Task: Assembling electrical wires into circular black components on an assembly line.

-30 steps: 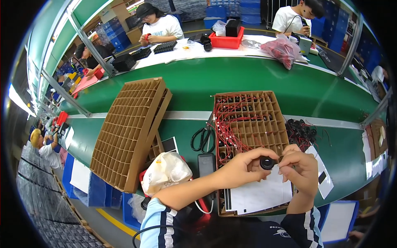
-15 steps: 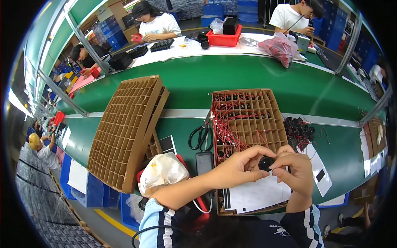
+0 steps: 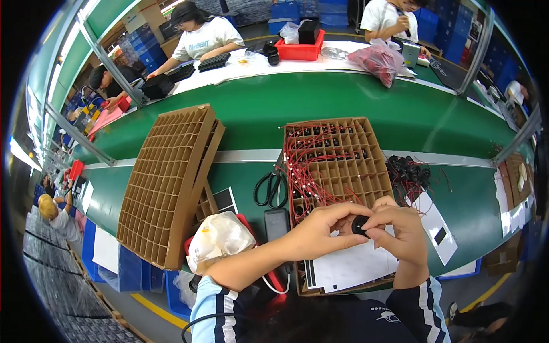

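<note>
A small round black part [image 3: 360, 225] is pinched between both hands, above the near end of a divided cardboard tray [image 3: 369, 178]. My left hand [image 3: 319, 233] has its thumb and fingers closed on the part's left side. From the other side, my right hand [image 3: 402, 230] grips it with thumb and forefinger. What kind of part it is, I cannot tell. Several black pieces with thin red wires [image 3: 303, 171] sit in the tray's far and left cells. A white sheet [image 3: 351, 266] with dark marks covers the tray's near cells, below my hands.
Tilted divided trays [image 3: 163, 183] are stacked at left. Scissors [image 3: 271, 190], a dark adapter-like block [image 3: 277, 224] and a white plastic bag [image 3: 222, 240] lie between. Black wired pieces [image 3: 409, 171] heap at right, by a white card [image 3: 433, 226]. Co-workers sit across the green bench [image 3: 257, 108].
My hands have closed in further around the black part, which is now more covered by fingers. The whole view has shifted slightly. Across the bench, a co-worker's hand has lowered to the table.
</note>
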{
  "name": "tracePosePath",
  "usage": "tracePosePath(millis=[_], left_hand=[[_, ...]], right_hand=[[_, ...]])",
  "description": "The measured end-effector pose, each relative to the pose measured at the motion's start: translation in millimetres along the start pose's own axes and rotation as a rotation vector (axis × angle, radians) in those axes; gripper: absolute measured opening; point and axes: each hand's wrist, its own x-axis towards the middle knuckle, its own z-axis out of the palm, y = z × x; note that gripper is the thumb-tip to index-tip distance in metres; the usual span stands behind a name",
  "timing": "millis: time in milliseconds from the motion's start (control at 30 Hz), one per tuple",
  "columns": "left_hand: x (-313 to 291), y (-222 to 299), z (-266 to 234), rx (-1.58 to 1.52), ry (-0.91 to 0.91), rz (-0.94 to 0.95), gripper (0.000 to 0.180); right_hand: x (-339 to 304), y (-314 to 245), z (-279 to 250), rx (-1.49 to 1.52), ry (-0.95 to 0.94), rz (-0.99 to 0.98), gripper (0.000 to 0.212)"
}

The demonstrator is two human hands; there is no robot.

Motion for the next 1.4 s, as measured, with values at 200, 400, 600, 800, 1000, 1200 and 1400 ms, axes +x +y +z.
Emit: tracePosePath(millis=[200,400,600,800,1000,1200,1400], left_hand=[[0,10,-5,-0.282,0.021,-0.242,0.031],[-1,3,-2,-0.395,-0.023,-0.240,0.028],[1,-1,-2,-0.467,0.004,-0.207,0.025],[1,-3,0,-0.500,0.099,-0.213,0.021],[0,-3,-1,-0.453,0.103,-0.236,0.022],[-5,-1,3,-0.281,0.217,-0.208,0.031],[-3,0,4,-0.220,0.250,-0.218,0.031]], right_hand=[[-1,1,-2,-0.010,0.025,0.013,0.007],[-1,4,-1,-0.031,0.048,-0.001,0.010],[-2,4,-2,-0.018,0.048,0.017,0.010],[-2,6,1,-0.008,0.068,0.096,0.008],[-2,8,1,-0.024,0.044,0.081,0.006],[2,8,3,-0.136,0.029,0.041,0.006],[0,6,4,-0.191,0.083,0.128,0.018]])
